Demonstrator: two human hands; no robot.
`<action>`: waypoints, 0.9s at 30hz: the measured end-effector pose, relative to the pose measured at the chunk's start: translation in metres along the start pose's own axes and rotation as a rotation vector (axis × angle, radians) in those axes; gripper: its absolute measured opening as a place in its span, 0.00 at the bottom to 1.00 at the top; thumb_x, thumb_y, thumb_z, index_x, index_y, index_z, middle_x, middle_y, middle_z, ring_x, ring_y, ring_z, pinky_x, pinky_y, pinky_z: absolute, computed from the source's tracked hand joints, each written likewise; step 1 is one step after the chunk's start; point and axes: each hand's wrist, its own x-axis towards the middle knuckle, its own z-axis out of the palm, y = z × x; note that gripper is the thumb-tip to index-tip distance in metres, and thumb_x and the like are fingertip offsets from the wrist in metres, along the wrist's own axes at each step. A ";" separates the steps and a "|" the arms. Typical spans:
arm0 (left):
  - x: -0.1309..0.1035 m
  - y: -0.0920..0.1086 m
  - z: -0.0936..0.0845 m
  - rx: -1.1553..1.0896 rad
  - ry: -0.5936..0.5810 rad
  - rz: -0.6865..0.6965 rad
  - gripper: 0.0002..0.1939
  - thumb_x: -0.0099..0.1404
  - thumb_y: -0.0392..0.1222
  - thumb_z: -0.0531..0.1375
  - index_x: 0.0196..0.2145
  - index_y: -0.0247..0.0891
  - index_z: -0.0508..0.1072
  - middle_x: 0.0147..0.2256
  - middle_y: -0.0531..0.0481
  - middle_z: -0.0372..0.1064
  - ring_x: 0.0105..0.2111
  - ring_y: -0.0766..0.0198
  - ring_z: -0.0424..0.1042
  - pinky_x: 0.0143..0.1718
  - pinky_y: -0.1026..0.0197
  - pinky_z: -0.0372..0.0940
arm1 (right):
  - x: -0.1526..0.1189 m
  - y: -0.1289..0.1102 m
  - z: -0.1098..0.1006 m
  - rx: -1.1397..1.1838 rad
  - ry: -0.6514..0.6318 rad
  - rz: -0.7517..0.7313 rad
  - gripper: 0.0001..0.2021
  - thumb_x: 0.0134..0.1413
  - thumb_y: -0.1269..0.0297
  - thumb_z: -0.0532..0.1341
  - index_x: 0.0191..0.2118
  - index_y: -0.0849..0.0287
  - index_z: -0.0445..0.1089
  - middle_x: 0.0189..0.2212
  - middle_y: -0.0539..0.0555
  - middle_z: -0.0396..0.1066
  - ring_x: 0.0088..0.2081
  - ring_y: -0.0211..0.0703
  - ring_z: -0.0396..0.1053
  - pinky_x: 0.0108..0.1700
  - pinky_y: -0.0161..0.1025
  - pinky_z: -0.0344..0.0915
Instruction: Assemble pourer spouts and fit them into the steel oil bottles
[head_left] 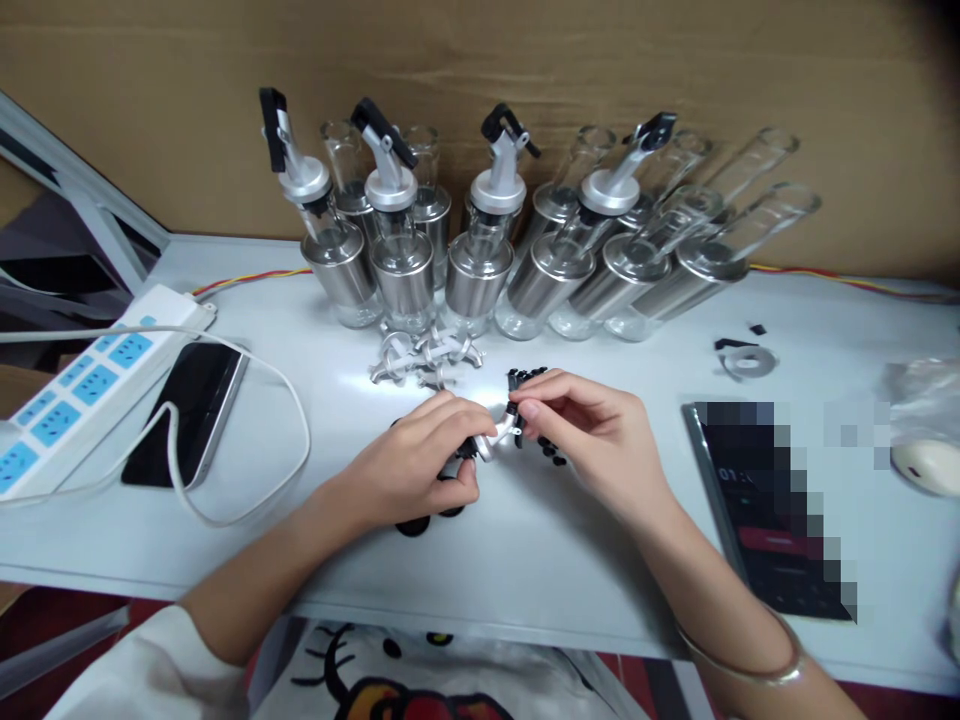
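My left hand (420,455) grips a silver pour spout (491,438) by its wide end, near a black ribbed part at the fingers. At the spout's narrow end, the thumb and forefinger of my right hand (592,430) pinch a small black piece. Small black parts (553,455) lie on the table beside and partly under my right hand. Round black pieces (412,525) rest just below my left hand, partly hidden. Behind my hands sits a pile of loose silver spouts (427,355).
Several glass-and-steel bottles (480,280) stand along the back, some topped with spouts. A power strip (82,390), a white cable and a phone (187,410) lie left. To the right are a tablet (772,510), a clear ring (746,361) and a white oval object (926,467).
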 end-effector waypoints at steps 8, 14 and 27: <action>-0.001 0.003 -0.001 0.051 -0.085 -0.091 0.32 0.57 0.28 0.51 0.60 0.38 0.53 0.43 0.47 0.67 0.44 0.61 0.67 0.46 0.59 0.67 | 0.000 -0.001 -0.003 0.100 -0.056 0.083 0.05 0.46 0.63 0.69 0.31 0.57 0.77 0.26 0.50 0.74 0.25 0.35 0.70 0.27 0.33 0.69; -0.001 0.003 -0.001 0.074 -0.088 -0.078 0.32 0.59 0.30 0.51 0.60 0.39 0.53 0.46 0.46 0.66 0.46 0.61 0.68 0.46 0.59 0.67 | -0.001 -0.001 0.001 0.149 -0.048 0.152 0.12 0.44 0.59 0.70 0.26 0.58 0.69 0.22 0.49 0.72 0.22 0.34 0.69 0.26 0.33 0.70; 0.000 0.002 -0.004 0.081 -0.044 -0.092 0.26 0.57 0.31 0.54 0.54 0.38 0.59 0.40 0.49 0.68 0.39 0.63 0.68 0.43 0.62 0.66 | -0.006 0.000 0.009 0.137 -0.090 0.156 0.09 0.45 0.63 0.69 0.32 0.58 0.69 0.26 0.50 0.72 0.27 0.35 0.71 0.32 0.33 0.72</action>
